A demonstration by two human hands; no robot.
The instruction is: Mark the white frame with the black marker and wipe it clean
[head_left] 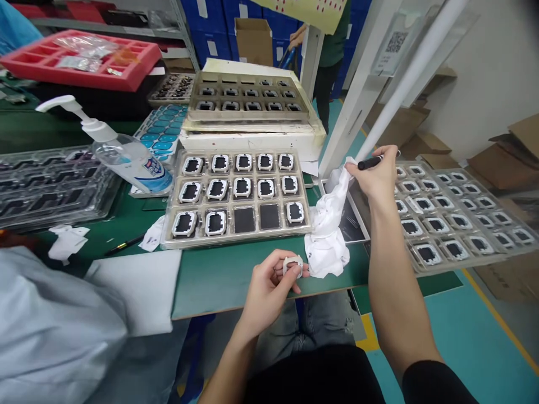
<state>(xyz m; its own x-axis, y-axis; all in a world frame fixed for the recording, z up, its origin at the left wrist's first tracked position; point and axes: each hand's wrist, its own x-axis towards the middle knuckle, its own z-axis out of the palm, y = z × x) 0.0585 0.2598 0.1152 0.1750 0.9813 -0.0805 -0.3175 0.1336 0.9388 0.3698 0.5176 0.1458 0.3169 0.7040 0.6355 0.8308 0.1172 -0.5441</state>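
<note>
My left hand (272,286) is closed around a small pale watch-case frame (292,265), held just above the green table's front edge. To the right, my right hand (376,174) is raised, pinching the top of a crumpled white cloth (326,230). A black marker (370,163) is also gripped in that hand. The cloth hangs down and rests in a heap on the tabletop. Behind my left hand lies a plastic tray (236,240) with rows of white watch-case frames (217,189); two pockets in its front row show only dark squares.
Another tray of frames (438,224) lies at the right. A pump bottle (130,160) leans at the left, near a red foam tray (84,62). A stacked tray (248,115) stands behind. A co-worker's grey sleeve (54,325) is close on the left; a white post (353,84) rises beyond the cloth.
</note>
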